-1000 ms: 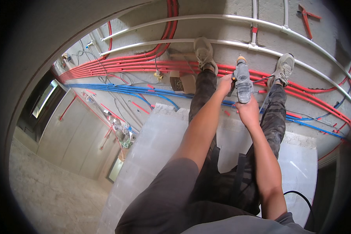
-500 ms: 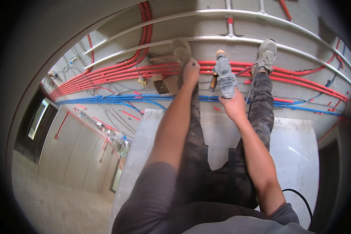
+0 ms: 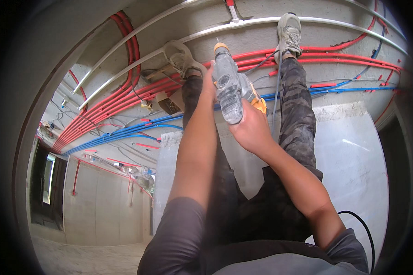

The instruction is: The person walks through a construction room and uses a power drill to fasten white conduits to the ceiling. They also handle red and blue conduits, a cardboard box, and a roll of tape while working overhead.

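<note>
My right hand [image 3: 253, 129] is wrapped around the rear of a dusty grey power drill [image 3: 228, 87]. The drill has an orange collar at its front, a thin bit pointing away from me, and a yellow part on its right side. Against the drill's left side, near the front, is my left hand [image 3: 208, 82]; its fingers are mostly hidden, so I cannot tell whether it grips anything. Below the drill run red conduits [image 3: 170, 85] and blue conduits [image 3: 137, 126]. My left shoe [image 3: 180, 57] and right shoe [image 3: 289, 34] rest on either side of the drill's front.
White pipes [image 3: 257, 21] cross the concrete beyond my shoes. An open cardboard box [image 3: 168, 103] lies beside my left leg. Loose grey cables and short red conduit pieces [image 3: 323, 85] lie around. A black cord [image 3: 363, 225] curves at my right.
The drill has moved left and closer to me, tilting leftward in my right hand. My left hand now meets the drill's side. The view has shifted, and the scene sits higher.
</note>
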Available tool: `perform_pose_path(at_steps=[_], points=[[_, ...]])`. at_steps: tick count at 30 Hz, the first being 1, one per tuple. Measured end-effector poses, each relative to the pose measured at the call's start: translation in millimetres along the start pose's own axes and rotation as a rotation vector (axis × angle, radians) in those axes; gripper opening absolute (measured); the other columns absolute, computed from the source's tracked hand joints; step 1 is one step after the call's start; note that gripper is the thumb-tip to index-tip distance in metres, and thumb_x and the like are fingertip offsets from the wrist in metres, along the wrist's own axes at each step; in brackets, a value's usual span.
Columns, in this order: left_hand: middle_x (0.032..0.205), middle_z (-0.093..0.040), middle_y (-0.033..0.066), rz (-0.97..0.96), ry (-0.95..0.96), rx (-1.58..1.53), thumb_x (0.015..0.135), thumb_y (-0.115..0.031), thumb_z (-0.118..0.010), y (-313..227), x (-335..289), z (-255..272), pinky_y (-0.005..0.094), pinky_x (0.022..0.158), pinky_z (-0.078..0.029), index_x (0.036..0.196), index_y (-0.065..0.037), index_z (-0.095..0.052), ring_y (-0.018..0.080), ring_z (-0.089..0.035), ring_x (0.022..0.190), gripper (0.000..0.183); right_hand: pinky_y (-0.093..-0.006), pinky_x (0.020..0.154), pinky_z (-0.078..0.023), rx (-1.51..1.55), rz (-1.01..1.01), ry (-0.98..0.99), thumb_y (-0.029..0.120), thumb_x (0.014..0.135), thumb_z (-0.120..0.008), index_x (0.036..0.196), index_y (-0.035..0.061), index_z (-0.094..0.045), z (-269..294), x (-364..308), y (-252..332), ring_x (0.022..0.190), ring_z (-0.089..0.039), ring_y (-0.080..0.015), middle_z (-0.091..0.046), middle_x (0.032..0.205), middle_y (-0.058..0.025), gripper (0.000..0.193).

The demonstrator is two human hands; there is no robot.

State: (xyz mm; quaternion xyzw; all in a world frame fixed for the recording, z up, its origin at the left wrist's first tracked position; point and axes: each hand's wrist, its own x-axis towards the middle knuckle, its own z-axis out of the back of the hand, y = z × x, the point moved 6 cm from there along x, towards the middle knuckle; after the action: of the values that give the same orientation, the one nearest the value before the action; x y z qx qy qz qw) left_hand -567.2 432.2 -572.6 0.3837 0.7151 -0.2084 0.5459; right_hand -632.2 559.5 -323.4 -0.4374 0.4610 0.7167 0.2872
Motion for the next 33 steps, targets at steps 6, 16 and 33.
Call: perform_pose_path(at_steps=[6,16,33], points=[[0.107,-0.072,0.0151,0.002,0.081,-0.051,0.105,-0.050,-0.045,-11.0,9.3,-3.6,0.0423,0.084,-0.059,0.122,-0.002,-0.064,0.0285,-0.072,0.092,0.054,-0.0538,0.082,-0.049,0.050,0.041,-0.031,0.012,0.078,-0.067,0.097,0.0004,-0.055,-5.6,13.8,2.1,0.092,-0.063,-0.0496,-0.067,0.091,-0.0260,0.025],[0.105,-0.072,0.0142,0.040,0.108,-0.051,0.106,-0.051,-0.041,-21.1,24.4,-4.4,0.0449,0.085,-0.058,0.119,-0.003,-0.064,0.0292,-0.071,0.092,0.054,-0.0524,0.081,-0.050,0.039,-0.018,-0.066,0.013,0.080,-0.066,0.098,0.0006,-0.057,-11.3,37.8,-2.3,0.093,-0.063,-0.0494,-0.068,0.091,-0.0267,0.023],[0.111,-0.068,0.0139,-0.080,-0.097,0.198,0.104,-0.029,-0.048,-33.7,17.0,-1.4,0.0377,0.084,-0.057,0.125,0.000,-0.060,0.0255,-0.068,0.096,0.038,-0.0532,0.081,-0.049,-0.015,-0.050,-0.031,0.011,0.078,-0.065,0.100,0.0002,-0.058,-11.6,50.7,19.8,0.094,-0.062,-0.0505,-0.068,0.092,-0.0273,0.026]])
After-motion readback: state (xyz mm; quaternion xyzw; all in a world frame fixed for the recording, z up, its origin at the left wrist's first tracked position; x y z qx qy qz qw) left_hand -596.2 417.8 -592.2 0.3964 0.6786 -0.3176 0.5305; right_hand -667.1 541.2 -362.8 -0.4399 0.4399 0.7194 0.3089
